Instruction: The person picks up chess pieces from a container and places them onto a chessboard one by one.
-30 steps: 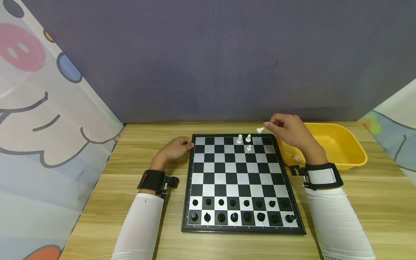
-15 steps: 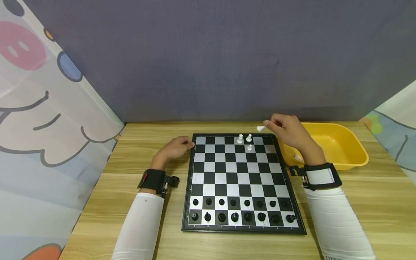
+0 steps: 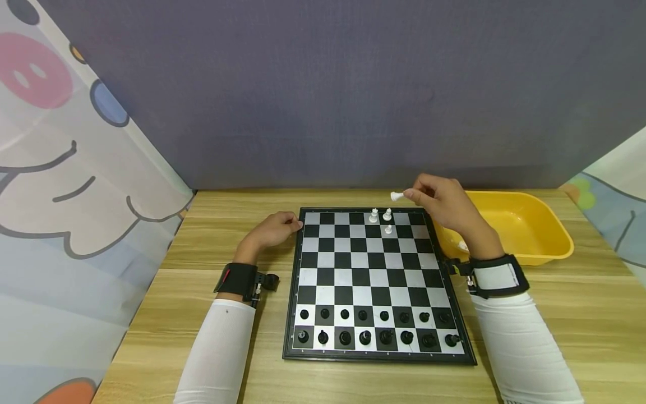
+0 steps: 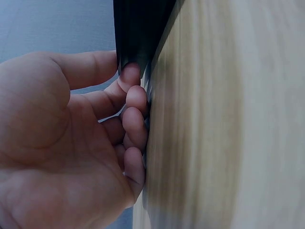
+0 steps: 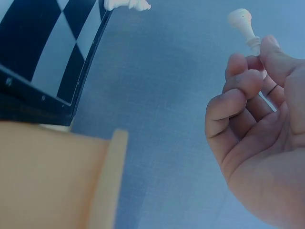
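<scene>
My right hand [image 3: 439, 202] pinches a white chess piece [image 3: 396, 196] between thumb and fingertips, above the far right part of the chessboard [image 3: 299, 258]. The right wrist view shows the piece's round base [image 5: 239, 18] pointing away from the hand, its top hidden by the fingers. At the board's far left corner, my left hand [image 3: 272, 229] grips the black edge [image 4: 140, 33] between thumb and curled index finger. Two taller white pieces, one of them a rook [image 3: 373, 215], stand on the far row, with a white pawn [image 3: 388, 229] in front.
Two rows of black pieces [image 3: 365, 337] fill the board's near side. A yellow basin [image 3: 525, 224] stands right of the board, partly behind my right forearm, with white pieces [image 3: 462, 246] in it. A grey partition [image 3: 323, 112] rises behind the table.
My right hand has shifted slightly left with the white chess piece, bringing it nearer the pieces on the far row. The left hand stays at the board's corner.
</scene>
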Demonstrator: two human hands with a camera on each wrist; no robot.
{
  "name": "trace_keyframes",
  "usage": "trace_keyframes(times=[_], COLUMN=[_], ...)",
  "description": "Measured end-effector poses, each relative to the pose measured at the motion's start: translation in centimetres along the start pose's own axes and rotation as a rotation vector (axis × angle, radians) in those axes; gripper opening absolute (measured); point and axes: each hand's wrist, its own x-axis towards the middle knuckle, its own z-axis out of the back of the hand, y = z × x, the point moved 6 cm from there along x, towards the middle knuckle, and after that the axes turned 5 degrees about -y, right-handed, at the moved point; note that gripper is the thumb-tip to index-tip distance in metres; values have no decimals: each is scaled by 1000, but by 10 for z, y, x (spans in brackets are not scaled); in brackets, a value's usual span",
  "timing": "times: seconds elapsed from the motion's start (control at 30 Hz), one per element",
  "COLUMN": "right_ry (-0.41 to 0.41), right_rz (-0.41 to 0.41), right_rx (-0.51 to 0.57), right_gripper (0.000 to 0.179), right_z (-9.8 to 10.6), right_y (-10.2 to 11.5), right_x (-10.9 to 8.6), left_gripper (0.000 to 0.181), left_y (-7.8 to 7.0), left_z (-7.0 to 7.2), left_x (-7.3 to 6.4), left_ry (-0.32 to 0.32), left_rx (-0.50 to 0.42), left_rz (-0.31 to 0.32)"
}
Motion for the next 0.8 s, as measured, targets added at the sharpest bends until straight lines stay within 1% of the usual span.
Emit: trace_keyframes(times=[0.3, 0.47, 0.67, 0.8], right_ry=[60, 60, 93, 113], right_rz=[6, 30, 46, 47], right_rx=[32, 40, 12, -30], right_gripper=[23, 21, 25, 26], right_z=[-8, -10, -14, -18], right_y=[11, 16, 23, 26], right_x=[-2, -1, -2, -3], left_gripper=[29, 29, 29, 30], left_y=[2, 2, 3, 3], left_z=[0, 0, 1, 1], left_x=[0, -1, 0, 1], left_ry=[3, 5, 3, 11], left_rx=[-4, -3, -6, -5], left_rz=[4, 2, -2, 1])
